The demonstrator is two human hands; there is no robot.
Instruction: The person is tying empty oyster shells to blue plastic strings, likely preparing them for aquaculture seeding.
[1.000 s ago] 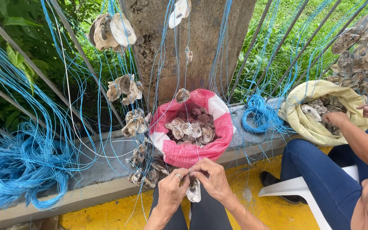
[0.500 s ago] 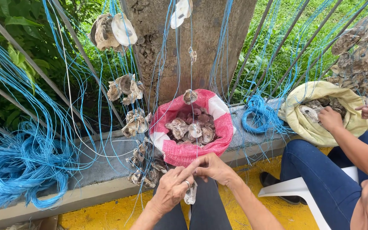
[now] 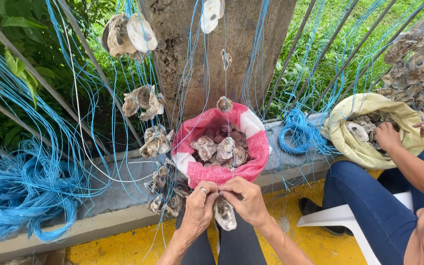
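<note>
So my left hand (image 3: 199, 208) and right hand (image 3: 245, 201) pinch together on a rough, flaky oyster shell (image 3: 225, 215); its top's hidden by fingers, red mesh sack (image 3: 253, 147) at 12.

Single head-worn view, angled steeply down and forward. Left hand (image 3: 198, 207) and right hand (image 3: 245, 200) sit close, low centre. Red sack (image 3: 251, 142), concrete ledge (image 3: 109, 196) and fence at mid-distance; a co-worker at right edge.

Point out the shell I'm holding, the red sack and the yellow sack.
oyster shell (image 3: 225, 214), head view, on its lower face below the fingers
red sack (image 3: 258, 142), head view, on its right wall
yellow sack (image 3: 357, 105), head view, on its folded top rim
</note>
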